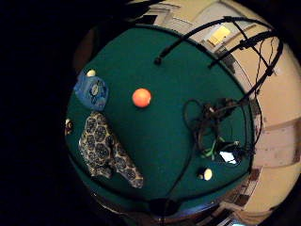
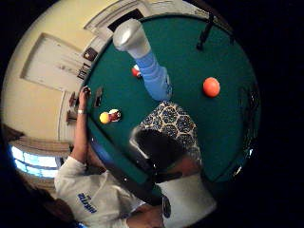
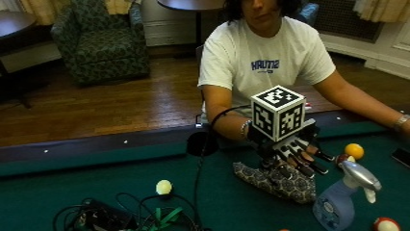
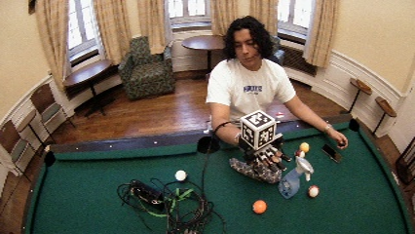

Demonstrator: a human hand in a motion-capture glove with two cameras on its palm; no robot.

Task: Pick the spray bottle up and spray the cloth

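Observation:
A blue spray bottle [image 3: 338,204] with a grey-white trigger head stands upright on the green felt, just right of a crumpled dark patterned cloth [image 3: 272,182]. My gloved right hand [image 3: 289,150] hovers over the cloth with fingers spread and straight, holding nothing and short of the bottle. In the wide outside view the hand [image 4: 262,155] is above the cloth [image 4: 252,170], and the bottle [image 4: 291,181] stands beside them. Both palm views look down on the table: the bottle [image 1: 92,90] stands next to the cloth [image 1: 106,151], and the bottle [image 2: 145,61] rises tall beside the cloth [image 2: 173,122].
An orange ball [image 4: 259,206] lies in front of the cloth, and a red-and-white ball [image 4: 313,191] lies right of the bottle. A yellow ball [image 4: 304,146] and a phone [image 4: 332,152] lie near the person's bare left hand [image 4: 338,143]. A cable tangle [image 4: 165,201] and a white ball [image 4: 181,175] are at the left.

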